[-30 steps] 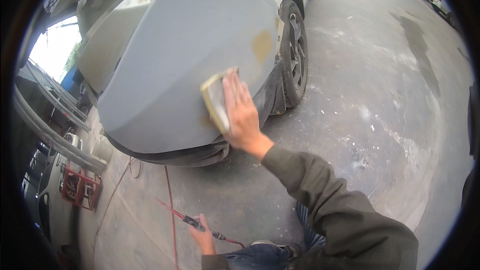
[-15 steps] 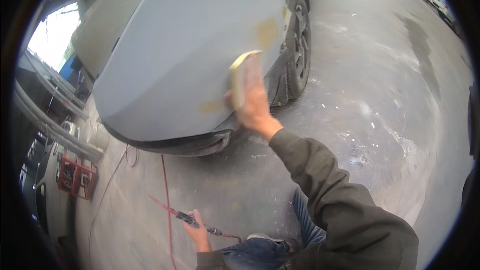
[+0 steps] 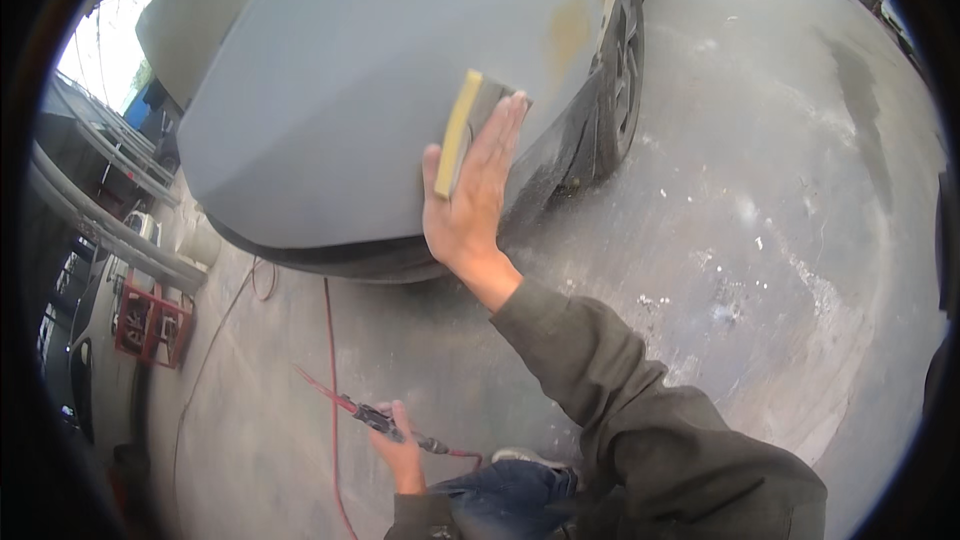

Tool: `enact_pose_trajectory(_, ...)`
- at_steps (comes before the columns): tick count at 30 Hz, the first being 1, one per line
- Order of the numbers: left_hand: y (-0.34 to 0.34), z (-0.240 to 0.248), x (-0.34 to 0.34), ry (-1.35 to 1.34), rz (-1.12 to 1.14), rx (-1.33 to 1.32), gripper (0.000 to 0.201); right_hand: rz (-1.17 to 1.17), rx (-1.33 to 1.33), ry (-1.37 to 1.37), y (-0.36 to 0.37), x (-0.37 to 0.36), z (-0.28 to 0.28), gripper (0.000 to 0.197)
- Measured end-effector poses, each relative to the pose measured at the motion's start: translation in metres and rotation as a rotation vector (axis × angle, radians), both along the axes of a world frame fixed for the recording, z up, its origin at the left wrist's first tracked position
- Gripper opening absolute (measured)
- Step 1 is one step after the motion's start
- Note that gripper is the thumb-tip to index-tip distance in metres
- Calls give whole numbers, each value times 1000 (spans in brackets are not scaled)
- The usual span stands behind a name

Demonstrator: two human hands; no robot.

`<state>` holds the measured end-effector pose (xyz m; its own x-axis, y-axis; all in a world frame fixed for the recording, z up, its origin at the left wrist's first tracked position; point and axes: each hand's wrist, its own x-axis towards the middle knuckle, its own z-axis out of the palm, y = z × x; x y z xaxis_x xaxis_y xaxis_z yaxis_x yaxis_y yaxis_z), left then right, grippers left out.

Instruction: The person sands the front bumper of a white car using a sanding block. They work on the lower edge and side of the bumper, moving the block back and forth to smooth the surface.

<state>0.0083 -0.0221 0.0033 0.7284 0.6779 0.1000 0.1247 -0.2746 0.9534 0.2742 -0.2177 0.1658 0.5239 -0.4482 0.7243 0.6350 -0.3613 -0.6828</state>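
My right hand (image 3: 468, 208) presses a sanding block (image 3: 459, 132) with a yellow foam edge against the grey car panel (image 3: 300, 90). Its fingers stretch over the block's dark back, and the thumb lies along the yellow side. A tan filler patch (image 3: 569, 33) shows on the panel, to the right of the block. Low in the picture, my left hand (image 3: 402, 452) is closed around a dark air blow gun (image 3: 378, 421) with a thin reddish nozzle. The gun is held away from the car, above the floor.
A car wheel (image 3: 627, 60) stands right of the panel, above a dark lower trim (image 3: 340, 262). A red hose (image 3: 334, 410) runs along the concrete floor (image 3: 760, 190). At left are a red metal frame (image 3: 150, 325), curved grey rails (image 3: 105, 230) and another car (image 3: 95, 370).
My right hand and the block have moved left across the panel, away from the tan patch near the wheel. The view has shifted slightly. The left hand still grips the blow gun.
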Motion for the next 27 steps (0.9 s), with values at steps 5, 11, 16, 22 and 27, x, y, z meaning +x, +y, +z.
enact_pose_trajectory(5,7,-10,2,64,43,77,20,136,-19,7,69,-59,-39,102)
enact_pose_trajectory(11,11,-6,-6,4,59,-75,21,127,305,227,-12,1,9,86)
enact_pose_trajectory(16,7,-8,8,60,49,69,18,173,46,30,67,-68,-40,88)
enact_pose_trajectory(22,6,0,-8,18,70,-43,16,207,-520,-269,-17,-9,-61,75)
enact_pose_trajectory(27,17,-9,-29,-80,166,-114,15,191,-1429,-572,-144,63,-57,59)
